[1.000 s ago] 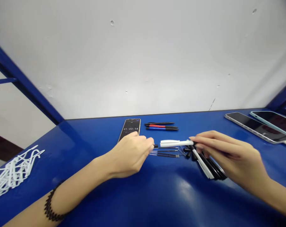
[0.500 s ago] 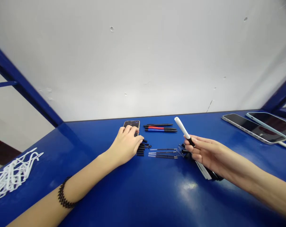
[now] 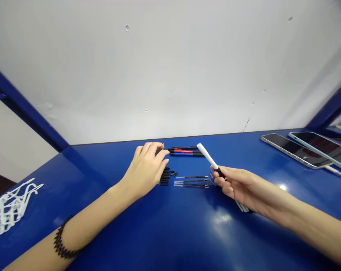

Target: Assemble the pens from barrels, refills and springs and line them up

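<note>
My left hand point(image 3: 146, 165) reaches over a phone point(image 3: 158, 151) on the blue table, its fingers curved and its thumb apart. Most of the phone is hidden under that hand. Beside the thumb lie several short black pen grips point(image 3: 165, 177) and some small black parts point(image 3: 174, 174). In my right hand point(image 3: 232, 180) a white pen barrel point(image 3: 206, 153) with a black lower end is pinched between thumb and fingers, tilted up to the left. Several pen refills point(image 3: 191, 181) lie between the hands, with thin springs point(image 3: 212, 178) near the right fingertips. White barrels point(image 3: 242, 206) show partly beneath the right hand.
Black, red and blue pens point(image 3: 186, 152) lie at the back. Two larger phones point(image 3: 297, 150) rest at the right, with a white cable point(image 3: 337, 172) at the nearer one. A heap of white plastic pieces point(image 3: 11, 210) lies at the left edge. A white wall point(image 3: 170, 75) rises behind.
The view has shifted slightly. My left fingers have lifted and bunched over the phone, covering more of it. My right hand has moved a little left and down with the pen barrel.
</note>
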The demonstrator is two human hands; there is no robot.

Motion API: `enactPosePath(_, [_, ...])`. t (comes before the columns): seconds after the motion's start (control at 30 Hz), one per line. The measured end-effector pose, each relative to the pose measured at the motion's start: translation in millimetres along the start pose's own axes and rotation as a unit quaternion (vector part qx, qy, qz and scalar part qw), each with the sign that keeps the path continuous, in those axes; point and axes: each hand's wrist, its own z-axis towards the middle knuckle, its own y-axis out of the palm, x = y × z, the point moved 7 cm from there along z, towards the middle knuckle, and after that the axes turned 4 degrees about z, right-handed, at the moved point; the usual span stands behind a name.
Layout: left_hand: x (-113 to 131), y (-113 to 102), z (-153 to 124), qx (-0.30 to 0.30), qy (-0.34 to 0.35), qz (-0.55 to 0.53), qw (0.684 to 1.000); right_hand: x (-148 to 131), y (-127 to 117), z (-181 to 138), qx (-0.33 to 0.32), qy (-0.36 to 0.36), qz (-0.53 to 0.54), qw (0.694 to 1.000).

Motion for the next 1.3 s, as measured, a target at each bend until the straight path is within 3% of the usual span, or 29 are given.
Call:
enactPosePath(0.1, [29.8,-34.0,-2.5,0.128,0.069,-0.017,0.989,7.1,7.8,-2.3,-0.015,0.008,-0.029,0.999])
enactPosePath(0.17, [55.9,-40.1,-1.0,0.122,0.157,-0.005,0.98,10.0,14.3,-4.8,-0.037,0.008,-0.042,0.998])
enactPosePath(0.27, [76.8,-32.8,8.8,0.055,0.23,0.008,0.972,10.1,20.5,-8.7,-0.063,0.004,-0.04,0.997])
enactPosePath(0.37, [74.9,-28.3,21.9,0.032,0.233,0.003,0.972,7.2,20.9,-10.2,-0.067,0.006,-0.024,0.997])
enactPosePath(0.57, [65.1,-40.7,28.6,0.103,0.24,0.036,0.964,4.3,14.0,-8.1,-0.028,0.021,-0.016,0.999])
enactPosePath(0.73, [63.6,-47.0,26.2,0.124,0.249,0.065,0.958,4.1,12.6,-8.1,-0.028,0.021,-0.039,0.999])
enactPosePath(0.97, [71.3,-37.5,24.0,0.024,0.297,0.036,0.954,5.4,8.9,-8.1,-0.014,0.021,-0.071,0.997])
enactPosePath(1.13, [53.7,-35.3,21.3,-0.005,0.221,-0.012,0.975,2.0,8.3,-9.6,0.003,-0.023,-0.144,0.989])
enactPosePath(1.23, [32.7,-32.4,14.3,-0.062,0.108,-0.134,0.983,0.3,12.1,-10.1,-0.005,-0.067,-0.204,0.977])
enactPosePath(1.3, [21.8,-25.6,4.5,-0.114,0.02,-0.228,0.967,3.4,19.0,-9.7,-0.025,-0.082,-0.248,0.965])
